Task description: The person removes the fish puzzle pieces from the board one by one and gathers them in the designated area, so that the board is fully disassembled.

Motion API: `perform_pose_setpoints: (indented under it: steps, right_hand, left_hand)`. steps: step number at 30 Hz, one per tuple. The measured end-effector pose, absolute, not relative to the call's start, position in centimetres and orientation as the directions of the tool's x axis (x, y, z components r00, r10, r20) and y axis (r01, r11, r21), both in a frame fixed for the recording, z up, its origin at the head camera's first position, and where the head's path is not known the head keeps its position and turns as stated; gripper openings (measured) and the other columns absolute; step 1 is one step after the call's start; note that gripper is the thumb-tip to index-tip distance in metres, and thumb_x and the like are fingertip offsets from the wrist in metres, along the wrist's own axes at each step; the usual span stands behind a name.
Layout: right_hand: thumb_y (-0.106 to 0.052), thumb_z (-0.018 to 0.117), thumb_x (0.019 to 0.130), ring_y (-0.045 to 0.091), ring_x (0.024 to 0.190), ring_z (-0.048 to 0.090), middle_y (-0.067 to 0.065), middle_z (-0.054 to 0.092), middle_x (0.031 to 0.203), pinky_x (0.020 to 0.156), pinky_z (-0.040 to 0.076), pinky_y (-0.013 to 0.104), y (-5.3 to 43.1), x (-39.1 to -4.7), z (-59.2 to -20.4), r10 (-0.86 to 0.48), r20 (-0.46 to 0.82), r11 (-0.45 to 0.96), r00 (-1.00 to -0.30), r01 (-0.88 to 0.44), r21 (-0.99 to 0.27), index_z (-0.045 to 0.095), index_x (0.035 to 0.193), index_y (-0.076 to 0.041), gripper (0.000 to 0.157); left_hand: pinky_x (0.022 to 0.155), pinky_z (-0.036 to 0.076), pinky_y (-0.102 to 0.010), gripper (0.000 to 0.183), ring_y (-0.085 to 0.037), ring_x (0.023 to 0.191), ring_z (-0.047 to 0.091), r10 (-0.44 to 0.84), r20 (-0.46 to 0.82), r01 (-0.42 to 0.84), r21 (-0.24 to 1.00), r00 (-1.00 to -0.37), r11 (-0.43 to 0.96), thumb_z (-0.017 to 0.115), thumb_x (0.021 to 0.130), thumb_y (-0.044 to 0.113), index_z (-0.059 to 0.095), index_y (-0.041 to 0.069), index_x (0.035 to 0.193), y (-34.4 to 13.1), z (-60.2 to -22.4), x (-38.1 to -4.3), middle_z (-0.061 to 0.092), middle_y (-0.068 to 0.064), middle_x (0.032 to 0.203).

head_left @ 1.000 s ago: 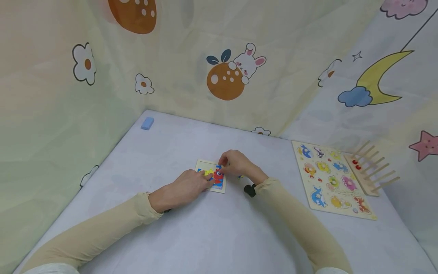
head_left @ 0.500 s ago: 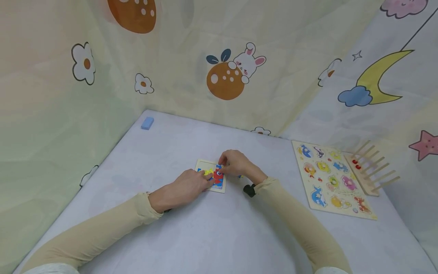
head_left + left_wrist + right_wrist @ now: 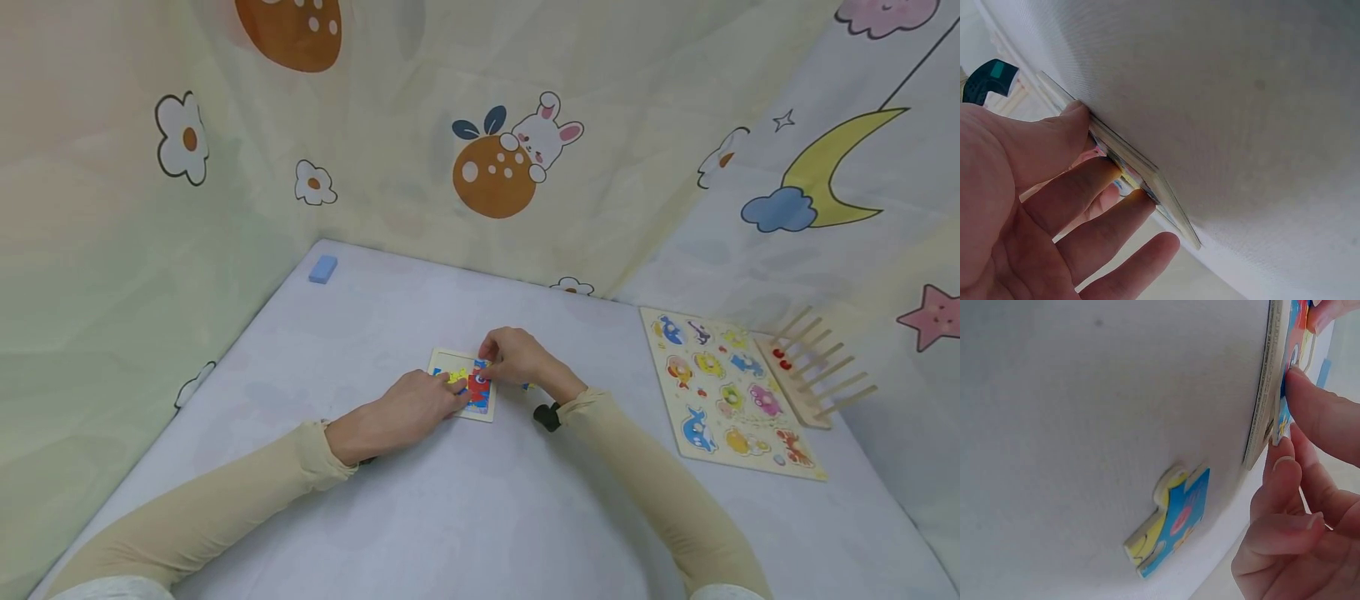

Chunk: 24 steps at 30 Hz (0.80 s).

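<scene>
A small wooden jigsaw tray (image 3: 440, 352) with blue, red and yellow pieces lies mid-table in the head view. My left hand (image 3: 412, 407) rests over its near left side. In the left wrist view, the thumb lies at the tray's edge (image 3: 1163, 187) and fairly straight fingertips touch the pieces. At the tray's right end, my right hand (image 3: 520, 357) pinches a blue-edged puzzle piece (image 3: 1284, 415) between thumb and fingers; it stands slightly raised at the tray's rim. A loose blue and yellow puzzle piece (image 3: 1180, 515) lies on the table beside the right hand, mostly hidden in the head view.
To the right lies a large animal peg-puzzle board (image 3: 678, 417). A wooden rack with slanted pegs (image 3: 813, 408) and red beads stands against it. A blue block (image 3: 323, 269) sits at the far left corner. Printed cloth walls border the table.
</scene>
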State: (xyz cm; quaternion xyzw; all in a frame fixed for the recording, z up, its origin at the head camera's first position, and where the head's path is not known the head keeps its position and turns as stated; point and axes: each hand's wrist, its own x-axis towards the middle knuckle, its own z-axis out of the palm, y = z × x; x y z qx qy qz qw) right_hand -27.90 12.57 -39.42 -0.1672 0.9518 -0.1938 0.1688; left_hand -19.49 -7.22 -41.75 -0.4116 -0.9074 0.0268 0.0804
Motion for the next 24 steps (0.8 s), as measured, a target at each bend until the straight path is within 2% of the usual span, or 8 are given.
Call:
perform_pose_setpoints:
  steps: [4, 10, 14, 24]
  right_hand:
    - [-0.022, 0.082, 0.088, 0.018, 0.085, 0.058, 0.004, 0.067, 0.100, 0.073, 0.050, 0.024, 12.56, -27.83, -39.30, -0.381, -0.255, 0.866, -0.889, -0.246, -0.435, 0.071, 0.109, -0.010, 0.026]
    - [-0.023, 0.082, 0.089, 0.018, 0.086, 0.059, 0.004, 0.069, 0.102, 0.074, 0.050, 0.024, 12.57, -27.74, -39.23, -0.379, -0.256, 0.865, -0.889, -0.242, -0.440, 0.074, 0.110, -0.010, 0.027]
    - [-0.023, 0.081, 0.089, 0.018, 0.085, 0.059, 0.003, 0.070, 0.101, 0.073, 0.049, 0.024, 12.56, -27.69, -39.16, -0.383, -0.247, 0.868, -0.890, -0.255, -0.426, 0.074, 0.109, -0.012, 0.023]
    - [-0.025, 0.081, 0.089, 0.018, 0.083, 0.061, 0.004, 0.072, 0.103, 0.072, 0.049, 0.025, 12.63, -27.81, -39.13, -0.373, -0.221, 0.868, -0.901, -0.255, -0.427, 0.075, 0.106, -0.015, 0.021]
  left_hand:
    - [0.053, 0.047, -0.031, 0.023, -0.020, 0.089, 0.067, 0.755, 0.131, 0.745, -0.122, -0.643, 0.656, 0.078, 0.088, 0.010, 0.076, 0.019, 0.109, -7.26, -41.63, -19.35, 0.076, 0.001, 0.123]
    - [0.054, 0.048, -0.031, 0.034, -0.020, 0.090, 0.067, 0.759, 0.125, 0.743, -0.155, -0.639, 0.651, 0.078, 0.087, 0.010, 0.074, 0.020, 0.119, -7.32, -41.60, -19.26, 0.073, 0.002, 0.130]
    - [0.054, 0.047, -0.030, 0.034, -0.020, 0.088, 0.067, 0.765, 0.125, 0.745, -0.172, -0.632, 0.644, 0.079, 0.087, 0.011, 0.074, 0.020, 0.120, -7.29, -41.62, -19.29, 0.073, 0.002, 0.130]
    - [0.053, 0.047, -0.031, 0.022, -0.020, 0.088, 0.067, 0.758, 0.135, 0.747, -0.129, -0.638, 0.652, 0.078, 0.089, 0.011, 0.076, 0.019, 0.109, -7.31, -41.72, -19.45, 0.077, 0.001, 0.119]
